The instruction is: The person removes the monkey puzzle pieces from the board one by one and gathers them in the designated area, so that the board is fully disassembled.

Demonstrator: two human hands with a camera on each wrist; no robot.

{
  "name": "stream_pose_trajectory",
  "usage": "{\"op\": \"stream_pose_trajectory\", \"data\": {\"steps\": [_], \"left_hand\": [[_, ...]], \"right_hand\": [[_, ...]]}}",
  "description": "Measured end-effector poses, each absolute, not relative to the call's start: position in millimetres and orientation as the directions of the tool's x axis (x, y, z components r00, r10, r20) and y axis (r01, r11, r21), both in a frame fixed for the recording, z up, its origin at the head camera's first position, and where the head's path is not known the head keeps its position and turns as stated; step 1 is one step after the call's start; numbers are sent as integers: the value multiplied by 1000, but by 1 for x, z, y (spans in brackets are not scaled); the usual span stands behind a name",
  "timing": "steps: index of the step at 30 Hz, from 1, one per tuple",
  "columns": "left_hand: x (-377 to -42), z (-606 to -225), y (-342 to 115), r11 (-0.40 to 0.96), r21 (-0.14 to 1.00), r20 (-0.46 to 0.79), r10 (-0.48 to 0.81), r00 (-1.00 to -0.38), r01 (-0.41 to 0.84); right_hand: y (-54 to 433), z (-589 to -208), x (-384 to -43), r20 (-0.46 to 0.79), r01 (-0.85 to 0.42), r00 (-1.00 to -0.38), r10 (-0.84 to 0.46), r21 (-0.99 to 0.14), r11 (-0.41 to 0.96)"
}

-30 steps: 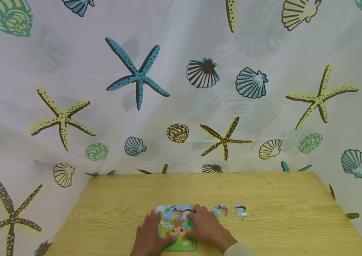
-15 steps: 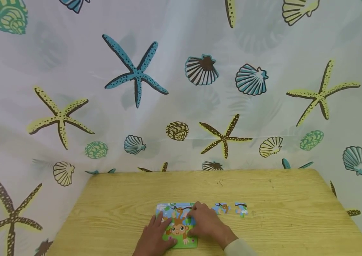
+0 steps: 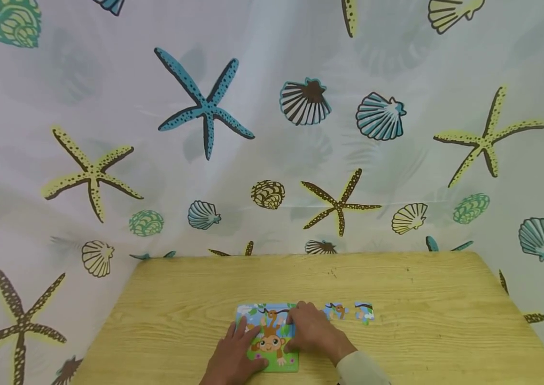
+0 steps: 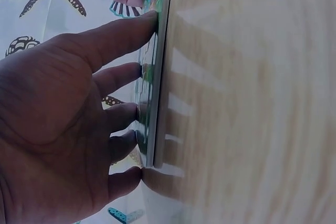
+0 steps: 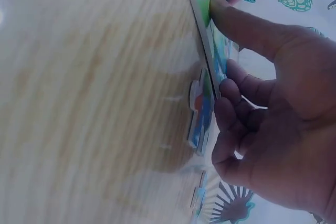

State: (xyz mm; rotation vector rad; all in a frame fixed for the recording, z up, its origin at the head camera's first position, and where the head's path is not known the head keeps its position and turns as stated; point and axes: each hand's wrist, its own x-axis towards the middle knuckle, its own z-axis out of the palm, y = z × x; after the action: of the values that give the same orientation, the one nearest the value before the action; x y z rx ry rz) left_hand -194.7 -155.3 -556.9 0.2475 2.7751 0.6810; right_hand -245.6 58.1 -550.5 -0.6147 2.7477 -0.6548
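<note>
A jigsaw puzzle [image 3: 268,343] with a monkey on green grass lies flat on the wooden table. My left hand [image 3: 233,354] rests on its left side, fingers spread and fairly straight; in the left wrist view the fingertips touch the puzzle's face [image 4: 148,85] and edge. From the right, my right hand [image 3: 315,332] touches the puzzle with thumb and index finger set apart, and its other fingers bend in beside the edge. The right hand hides part of the right side. Two loose pieces, a monkey piece [image 3: 336,310] and a branch piece [image 3: 364,312], lie right of it.
The wooden table [image 3: 421,331] extends to both sides and behind the puzzle. A white curtain [image 3: 262,160] printed with starfish and shells hangs around its back and sides.
My left hand's fingers have shifted right over the puzzle, covering the printed house. The right hand stays nearly in place on the right side. The head view has shifted slightly.
</note>
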Motion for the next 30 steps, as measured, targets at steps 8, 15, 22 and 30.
{"op": "stream_pose_trajectory", "data": {"steps": [8,15,22,30], "left_hand": [[-198,-561,-155,878,466,-215,231,-949,108],[-195,-563,-157,872,479,-207,226,-952,103],[-195,-563,-156,863,497,-205,218,-954,90],[-192,-563,-151,879,469,-189,188,-964,80]], "right_hand": [[60,-547,-244,-109,-338,-873,-475,-568,751],[65,-555,-236,30,-402,-854,-520,-673,621],[69,-560,-231,109,-382,-885,-453,-727,571],[74,-558,-235,63,-344,-893,-445,-733,587]]}}
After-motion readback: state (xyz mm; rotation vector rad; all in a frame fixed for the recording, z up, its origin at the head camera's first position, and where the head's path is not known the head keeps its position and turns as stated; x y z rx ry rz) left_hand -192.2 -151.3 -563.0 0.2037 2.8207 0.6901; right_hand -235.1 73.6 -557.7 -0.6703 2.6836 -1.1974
